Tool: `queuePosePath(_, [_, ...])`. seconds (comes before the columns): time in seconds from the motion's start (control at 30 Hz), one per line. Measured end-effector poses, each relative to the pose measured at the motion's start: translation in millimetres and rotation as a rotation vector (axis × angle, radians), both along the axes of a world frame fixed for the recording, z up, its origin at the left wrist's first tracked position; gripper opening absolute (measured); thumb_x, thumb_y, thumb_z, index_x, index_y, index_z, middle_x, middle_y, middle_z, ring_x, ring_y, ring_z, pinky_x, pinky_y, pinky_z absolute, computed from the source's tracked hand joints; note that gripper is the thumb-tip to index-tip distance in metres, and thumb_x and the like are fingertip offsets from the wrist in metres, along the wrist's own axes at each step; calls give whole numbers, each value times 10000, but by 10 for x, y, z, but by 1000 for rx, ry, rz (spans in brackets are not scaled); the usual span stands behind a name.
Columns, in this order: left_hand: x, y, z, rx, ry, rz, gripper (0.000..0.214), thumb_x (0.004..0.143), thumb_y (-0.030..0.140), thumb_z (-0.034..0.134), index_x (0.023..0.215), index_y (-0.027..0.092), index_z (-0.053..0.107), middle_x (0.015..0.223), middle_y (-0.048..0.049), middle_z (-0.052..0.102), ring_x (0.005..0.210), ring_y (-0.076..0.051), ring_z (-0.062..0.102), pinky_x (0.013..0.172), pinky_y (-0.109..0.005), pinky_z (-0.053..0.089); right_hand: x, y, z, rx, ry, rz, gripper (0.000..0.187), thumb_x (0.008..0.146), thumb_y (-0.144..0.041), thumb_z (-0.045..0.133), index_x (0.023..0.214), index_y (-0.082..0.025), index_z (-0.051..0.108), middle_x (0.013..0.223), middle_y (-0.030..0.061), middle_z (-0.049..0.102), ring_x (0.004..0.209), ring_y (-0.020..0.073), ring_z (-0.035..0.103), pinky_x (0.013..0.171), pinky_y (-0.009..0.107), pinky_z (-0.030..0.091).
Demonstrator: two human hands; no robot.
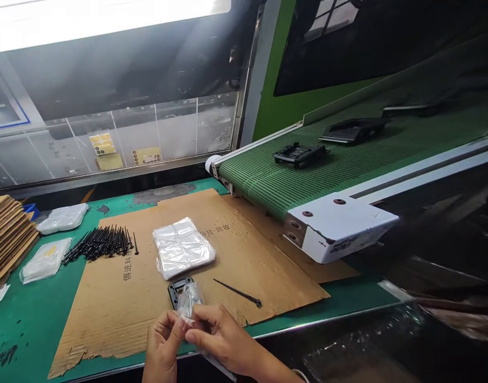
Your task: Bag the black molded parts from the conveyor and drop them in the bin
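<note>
Green bench matting [20, 324] runs along the lower left of my feed, with a worn corrugated cardboard sheet [112, 314] lying across it. Near 6 o'clock on my screen, a small clear plastic bag [189, 299] is pinched up above the cardboard's front edge. It looks thin, crumpled and glossy, with light catching along its creases. My left hand [162, 346] and right hand [224, 332] are both closed on it, thumbs and fingertips gripping the film, and the hands nearly touch. Just behind the bag, partly hidden by it, a black plastic frame [173, 293] lies on the cardboard. A stack of flat clear bags [183, 247] sits at 12 o'clock from that frame, a lone black pin [238, 292] at 3 o'clock and a heap of black pins [98, 243] around 10 o'clock. Toward 2 o'clock on my feed, a green belt conveyor [260, 181] carries a black part [299, 155] and another black part [353, 130].
</note>
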State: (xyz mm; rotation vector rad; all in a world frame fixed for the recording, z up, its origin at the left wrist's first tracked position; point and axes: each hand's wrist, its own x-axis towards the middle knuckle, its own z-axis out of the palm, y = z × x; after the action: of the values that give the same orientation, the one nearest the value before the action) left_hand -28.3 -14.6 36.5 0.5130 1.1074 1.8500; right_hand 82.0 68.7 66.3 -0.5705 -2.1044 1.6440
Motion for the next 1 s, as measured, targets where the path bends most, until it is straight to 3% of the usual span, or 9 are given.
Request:
queuePosePath(0.1, [-88, 3, -40, 0, -334, 105, 226, 544, 275, 787, 568, 162, 592, 606, -9, 647, 608, -128, 584, 632, -240, 465, -32, 74, -123, -230, 135, -123, 383, 696, -464, 588, 561, -196, 350, 522, -71, 328, 498, 80, 308, 476, 207, 256])
queuePosePath(0.2, [-127, 7, -101, -60, -509, 166, 288, 445, 219, 818, 625, 154, 602, 628, -9, 641, 544, -109, 570, 561, -230, 473, -94, 112, -242, -251, 180, -304, 361, 679, -449, 624, 601, -200, 375, 528, -64, 407, 508, 92, 386, 501, 207, 312])
queuePosePath(0.33, [-84, 33, -208, 42, -200, 302, 421, 466, 235, 812, 768, 197, 522, 590, 52, 577, 496, -68, 514, 502, -168, 417, -171, 105, -310, -305, 260, -444, 333, 722, -492, 582, 752, -201, 422, 528, -55, 475, 492, 107, 433, 509, 218, 349])
queuePosePath(0.43, [-101, 77, -318, -91, -3, 386, 403, 601, 310, 744, 862, 234, 447, 451, 123, 420, 359, -38, 353, 394, -141, 299, -212, 59, -298, -382, 285, -412, 371, 749, -543, 538, 822, -200, 418, 489, -88, 396, 428, 82, 336, 447, 198, 290])
queuePosePath(0.57, [-177, 61, -486, -260, 512, 555, 432, 709, 380, 617, 1091, 223, 489, 577, 51, 489, 458, -112, 449, 449, -232, 368, -252, -82, -257, 54, 151, -221, 354, 867, -465, 421, 664, -180, 478, 521, -51, 392, 468, 89, 349, 453, 215, 264])
queuePosePath(0.7, [-277, -75, -564, -17, 1293, 628, 241, 748, 269, 539, 955, 252, 659, 805, -44, 592, 706, -175, 563, 639, -301, 428, -278, -199, -203, 670, 170, -44, 379, 923, -316, 354, 615, -179, 526, 547, -9, 496, 518, 117, 436, 514, 249, 313])
queuePosePath(0.8, [-459, -149, -529, -60, 1300, 584, 264, 723, 139, 473, 862, 225, 680, 624, 6, 564, 535, -127, 536, 514, -235, 405, -252, -155, -244, 849, 193, -222, 283, 926, -267, 357, 776, -172, 577, 608, 18, 550, 573, 144, 487, 553, 257, 365])
queuePosePath(0.9, [-682, -165, -457, -429, 1099, 682, 298, 651, 124, 421, 813, 174, 666, 724, -44, 636, 688, -175, 605, 597, -249, 439, -173, -19, -423, 808, 110, -515, 268, 908, -345, 411, 1004, -132, 542, 818, 95, 601, 767, 200, 551, 675, 304, 441])
queuePosePath(1.0, [-802, -146, -404, -680, 999, 638, 309, 657, 180, 415, 851, 160, 655, 864, -90, 674, 817, -224, 613, 678, -286, 440, -82, 92, -664, 713, -152, -589, 354, 813, -455, 529, 964, -136, 561, 892, 136, 594, 853, 276, 544, 710, 388, 455])
